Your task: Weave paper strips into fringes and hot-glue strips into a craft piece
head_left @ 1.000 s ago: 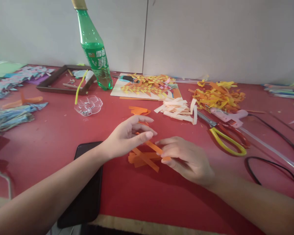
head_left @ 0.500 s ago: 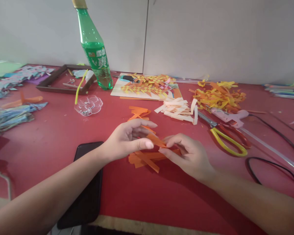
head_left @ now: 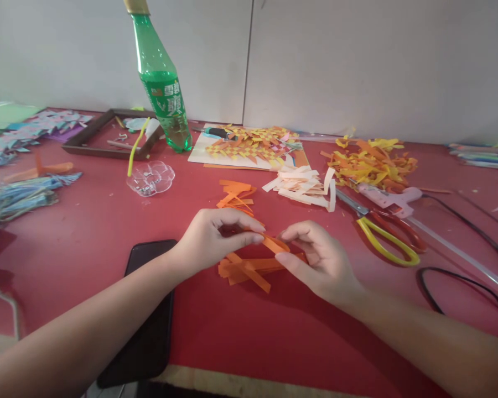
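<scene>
Head view, from where I stand: the person's left hand [head_left: 211, 240] has its fingers drawn nearly together, the thumb and forefinger pinching one end of an orange strip [head_left: 275, 244]. That strip slants down toward the right hand [head_left: 323, 268], held up between the two hands above the red counter [head_left: 219, 342]. On the right, the fingers are curled, with a narrow gap between thumb and forefinger; the strip's folded end sits at that gap by the thumb, though from this angle I can't tell whether both tips press on it. Just below lies a crossed pile of orange strips [head_left: 244, 271], and beyond the left fingers a smaller orange bunch [head_left: 235, 190]. Past that, to the right, are cream strips [head_left: 301, 182], with yellow-and-red-handled scissors [head_left: 362, 210] beside them. A dark phone [head_left: 149, 320] lies partly under the left forearm.
</scene>
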A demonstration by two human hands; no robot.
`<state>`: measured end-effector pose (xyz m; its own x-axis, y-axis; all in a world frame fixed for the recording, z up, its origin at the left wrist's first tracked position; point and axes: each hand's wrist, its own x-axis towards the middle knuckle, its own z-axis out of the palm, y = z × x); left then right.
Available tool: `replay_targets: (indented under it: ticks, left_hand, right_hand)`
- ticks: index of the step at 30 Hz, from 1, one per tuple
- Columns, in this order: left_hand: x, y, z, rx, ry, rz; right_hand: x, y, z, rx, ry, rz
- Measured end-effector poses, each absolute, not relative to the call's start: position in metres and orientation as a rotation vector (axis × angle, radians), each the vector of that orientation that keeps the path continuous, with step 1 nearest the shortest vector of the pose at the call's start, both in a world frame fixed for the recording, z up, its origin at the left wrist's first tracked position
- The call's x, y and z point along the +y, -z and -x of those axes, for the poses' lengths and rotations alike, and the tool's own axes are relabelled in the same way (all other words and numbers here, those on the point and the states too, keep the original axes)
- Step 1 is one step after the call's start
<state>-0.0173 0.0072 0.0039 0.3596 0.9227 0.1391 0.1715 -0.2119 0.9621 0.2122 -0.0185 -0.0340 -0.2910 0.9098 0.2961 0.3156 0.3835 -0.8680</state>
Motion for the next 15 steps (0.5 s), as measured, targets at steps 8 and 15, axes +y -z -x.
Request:
replay_targets:
  ticks: [8, 15]
  left_hand:
    - [0.0069, -0.0017, 0.0181, 1.003, -0.92, -1.464]
    - [0.0094, -0.0032, 0.0172, 1.004, -0.927, -1.348]
  right_hand:
    - [-0.0197, 0.0313, -0.2075, -1.647, -0.961, 1.087]
    - [-0.019, 0.0288, -0.2045, -1.606, -0.942, 1.104]
